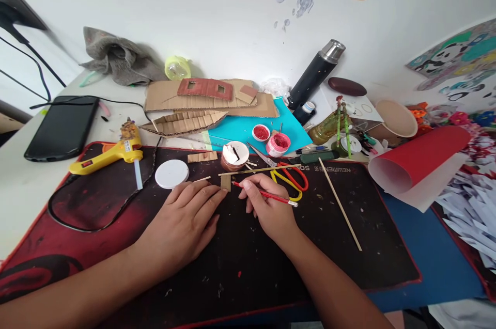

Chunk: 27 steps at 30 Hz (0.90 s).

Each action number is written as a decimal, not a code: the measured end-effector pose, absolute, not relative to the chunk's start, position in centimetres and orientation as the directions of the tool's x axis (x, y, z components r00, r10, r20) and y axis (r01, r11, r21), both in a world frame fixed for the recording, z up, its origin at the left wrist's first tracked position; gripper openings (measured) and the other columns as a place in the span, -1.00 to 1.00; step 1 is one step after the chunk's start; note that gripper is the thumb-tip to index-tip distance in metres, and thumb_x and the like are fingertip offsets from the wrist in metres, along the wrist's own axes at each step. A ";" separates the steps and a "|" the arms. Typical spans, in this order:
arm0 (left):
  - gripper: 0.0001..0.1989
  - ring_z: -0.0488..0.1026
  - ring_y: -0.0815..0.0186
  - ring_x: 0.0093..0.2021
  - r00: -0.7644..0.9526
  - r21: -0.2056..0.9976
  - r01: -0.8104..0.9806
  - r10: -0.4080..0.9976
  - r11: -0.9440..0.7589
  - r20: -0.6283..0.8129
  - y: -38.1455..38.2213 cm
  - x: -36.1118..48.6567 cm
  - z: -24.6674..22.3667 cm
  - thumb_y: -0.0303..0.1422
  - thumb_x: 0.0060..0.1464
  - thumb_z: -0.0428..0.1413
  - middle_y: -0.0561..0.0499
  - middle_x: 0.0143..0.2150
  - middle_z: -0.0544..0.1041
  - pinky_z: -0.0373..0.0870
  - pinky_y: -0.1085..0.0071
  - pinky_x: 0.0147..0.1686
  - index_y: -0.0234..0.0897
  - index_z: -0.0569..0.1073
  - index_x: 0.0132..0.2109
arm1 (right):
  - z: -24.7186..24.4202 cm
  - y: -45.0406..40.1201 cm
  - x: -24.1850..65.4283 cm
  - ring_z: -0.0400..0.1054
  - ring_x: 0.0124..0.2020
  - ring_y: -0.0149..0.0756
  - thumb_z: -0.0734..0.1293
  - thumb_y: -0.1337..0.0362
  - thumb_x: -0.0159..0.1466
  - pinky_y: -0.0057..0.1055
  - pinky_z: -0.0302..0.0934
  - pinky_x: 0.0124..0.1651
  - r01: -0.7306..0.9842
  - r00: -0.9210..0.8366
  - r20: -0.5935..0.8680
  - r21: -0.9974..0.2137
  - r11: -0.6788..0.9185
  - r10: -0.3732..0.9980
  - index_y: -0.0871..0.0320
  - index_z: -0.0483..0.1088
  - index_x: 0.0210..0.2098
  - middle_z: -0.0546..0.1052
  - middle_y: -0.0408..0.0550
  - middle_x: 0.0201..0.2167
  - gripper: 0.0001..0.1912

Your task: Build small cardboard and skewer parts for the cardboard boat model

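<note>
Between my hands a small cardboard strip (226,182) lies on the dark mat (248,267). My right hand (267,205) is closed round a red pencil (271,196), its tip close to the strip's right edge. My left hand (189,215) lies palm down, fingers together, with its fingertips at the strip's left edge; whatever is under the palm is hidden. Just beyond the strip are a long thin stick (259,170) and an open jar with a white rim (235,153). Scissors with red and yellow handles (290,184) lie right of the jar.
A yellow glue gun (112,156) with its cable and a white lid (172,174) are at left. Behind stand cardboard pieces (201,99), red paint pots (278,144) and a black flask (315,73). At right are another stick (341,205) and a red paper roll (422,156).
</note>
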<state>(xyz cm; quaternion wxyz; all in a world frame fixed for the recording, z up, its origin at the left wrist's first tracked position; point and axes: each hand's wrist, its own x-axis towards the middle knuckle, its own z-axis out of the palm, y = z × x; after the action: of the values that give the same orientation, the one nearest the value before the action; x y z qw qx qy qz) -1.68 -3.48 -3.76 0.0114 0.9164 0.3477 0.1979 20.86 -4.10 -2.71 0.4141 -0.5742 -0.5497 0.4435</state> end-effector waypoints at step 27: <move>-0.62 0.41 -0.09 0.30 0.649 0.263 0.653 0.704 -0.710 0.288 -3.2 -1.7 -4.1 -0.38 0.41 0.05 -0.17 0.22 0.61 0.42 -0.11 0.23 -0.21 0.53 0.27 | -2.6 -4.2 21.2 0.38 -0.61 -0.44 0.32 0.06 0.50 -0.50 0.23 -0.58 0.278 0.030 -0.067 -0.958 -0.073 0.997 0.10 0.52 -0.29 0.61 -0.12 -0.43 -0.68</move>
<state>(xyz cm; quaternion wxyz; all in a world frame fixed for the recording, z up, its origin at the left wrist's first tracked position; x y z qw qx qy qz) -1.74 -3.16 -4.10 0.0681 0.9055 0.3747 0.1870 21.24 -4.22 -2.59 0.4116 -0.5878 -0.5424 0.4368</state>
